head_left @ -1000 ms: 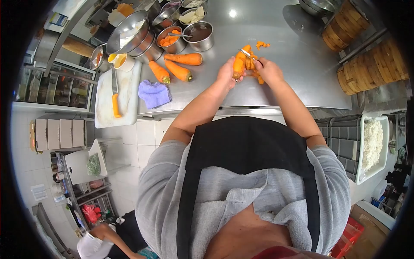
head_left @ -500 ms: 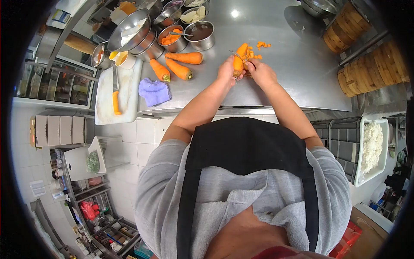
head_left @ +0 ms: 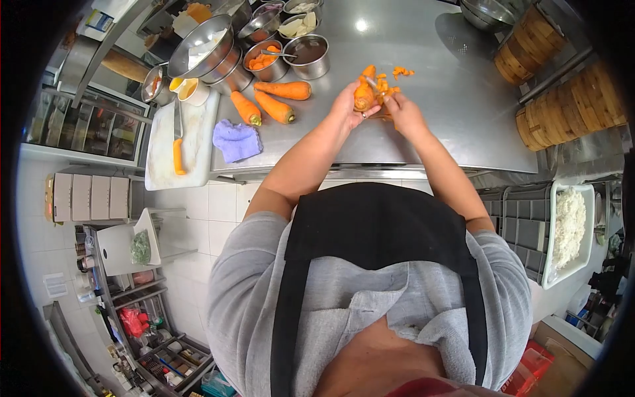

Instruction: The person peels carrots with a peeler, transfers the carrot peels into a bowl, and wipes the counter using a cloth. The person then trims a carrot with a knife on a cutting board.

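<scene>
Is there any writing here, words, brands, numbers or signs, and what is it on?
Nothing can be read for certain.
White rectangular paper sheet, far left: any print too small.
Blue-and-white package, upper left: markings too blurred.
Red plastic crate, lower right: pale marks, illegible.

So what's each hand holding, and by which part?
Left hand: carrot, cradled around its near part. Right hand: a blurred peeler, apparently by its handle.

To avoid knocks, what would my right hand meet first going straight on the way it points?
Beyond the peeler it holds, your right hand would probably meet the carrot in your left hand first, though depth is unclear.
</scene>
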Tool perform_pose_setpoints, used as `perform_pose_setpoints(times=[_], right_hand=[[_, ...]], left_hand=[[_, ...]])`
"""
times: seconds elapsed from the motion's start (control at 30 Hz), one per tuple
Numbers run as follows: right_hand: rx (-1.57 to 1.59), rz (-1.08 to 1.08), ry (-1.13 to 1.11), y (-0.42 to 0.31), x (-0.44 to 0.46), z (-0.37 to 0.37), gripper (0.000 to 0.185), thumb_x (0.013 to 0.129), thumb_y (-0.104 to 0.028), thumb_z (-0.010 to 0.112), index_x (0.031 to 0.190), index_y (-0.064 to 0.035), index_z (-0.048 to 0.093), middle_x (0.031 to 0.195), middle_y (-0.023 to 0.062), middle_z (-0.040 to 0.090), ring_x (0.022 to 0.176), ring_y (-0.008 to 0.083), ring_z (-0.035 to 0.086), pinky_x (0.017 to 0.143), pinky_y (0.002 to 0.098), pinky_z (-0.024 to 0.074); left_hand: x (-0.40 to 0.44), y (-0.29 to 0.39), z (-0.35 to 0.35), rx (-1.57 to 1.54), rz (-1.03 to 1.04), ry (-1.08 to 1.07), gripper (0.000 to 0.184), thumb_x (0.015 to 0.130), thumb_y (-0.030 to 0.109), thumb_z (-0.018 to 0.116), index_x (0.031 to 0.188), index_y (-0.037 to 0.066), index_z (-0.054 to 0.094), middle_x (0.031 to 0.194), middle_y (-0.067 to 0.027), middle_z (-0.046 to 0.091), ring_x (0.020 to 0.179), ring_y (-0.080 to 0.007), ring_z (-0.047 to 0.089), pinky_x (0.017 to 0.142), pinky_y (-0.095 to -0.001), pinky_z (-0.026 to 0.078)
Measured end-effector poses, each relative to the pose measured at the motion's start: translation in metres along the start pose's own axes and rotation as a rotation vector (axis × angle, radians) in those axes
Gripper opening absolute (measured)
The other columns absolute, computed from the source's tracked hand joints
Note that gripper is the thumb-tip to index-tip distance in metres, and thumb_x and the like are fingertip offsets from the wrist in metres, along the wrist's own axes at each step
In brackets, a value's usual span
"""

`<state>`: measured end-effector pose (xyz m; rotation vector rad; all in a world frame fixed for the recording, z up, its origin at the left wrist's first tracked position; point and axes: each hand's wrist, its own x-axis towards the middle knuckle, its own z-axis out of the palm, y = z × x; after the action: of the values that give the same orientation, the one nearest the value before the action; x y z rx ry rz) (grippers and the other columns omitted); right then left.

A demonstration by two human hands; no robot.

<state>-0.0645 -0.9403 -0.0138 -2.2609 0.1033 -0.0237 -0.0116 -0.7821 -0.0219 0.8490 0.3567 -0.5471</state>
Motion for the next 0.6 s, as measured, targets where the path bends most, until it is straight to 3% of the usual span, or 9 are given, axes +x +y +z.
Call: perform_pose_setpoints(times=[0.2,0.33,0.6], right_hand=[[-0.360,-0.101,0.057,-0.032,-0.050,-0.008,0.036,0.094,-0.040,0.045,0.098,-0.0075,0.059,0.090,0.0160,0.066,0.086,0.0364,0.063,0.073,0.0481,0.0494],[-0.402,-0.120,0.076,-0.029,-0.049,-0.007,0.034,0.094,-0.039,0.045,0.097,-0.0081,0.059,0.090,0.0150,0.066,0.084,0.0358,0.064,0.072,0.0480,0.0498],[-0.422,-0.119,0.076,-0.031,-0.040,-0.003,0.032,0.094,-0.038,0.045,0.098,-0.0094,0.059,0.089,0.0135,0.067,0.083,0.0346,0.064,0.071,0.0480,0.0501]], left_hand=[[0.014,-0.001,0.002,-0.044,-0.063,0.114,0.036,0.098,0.040,0.036,0.112,0.010,0.051,0.099,-0.0112,0.058,0.082,-0.0250,0.058,0.063,-0.0372,0.051],[0.016,-0.007,0.005,-0.133,-0.025,0.059,0.037,0.099,0.040,0.033,0.114,0.010,0.050,0.098,-0.0108,0.058,0.079,-0.0240,0.057,0.059,-0.0381,0.048],[0.024,-0.008,-0.004,-0.127,0.004,0.105,0.037,0.100,0.039,0.031,0.114,0.010,0.050,0.100,-0.0121,0.057,0.083,-0.0248,0.057,0.065,-0.0388,0.050]])
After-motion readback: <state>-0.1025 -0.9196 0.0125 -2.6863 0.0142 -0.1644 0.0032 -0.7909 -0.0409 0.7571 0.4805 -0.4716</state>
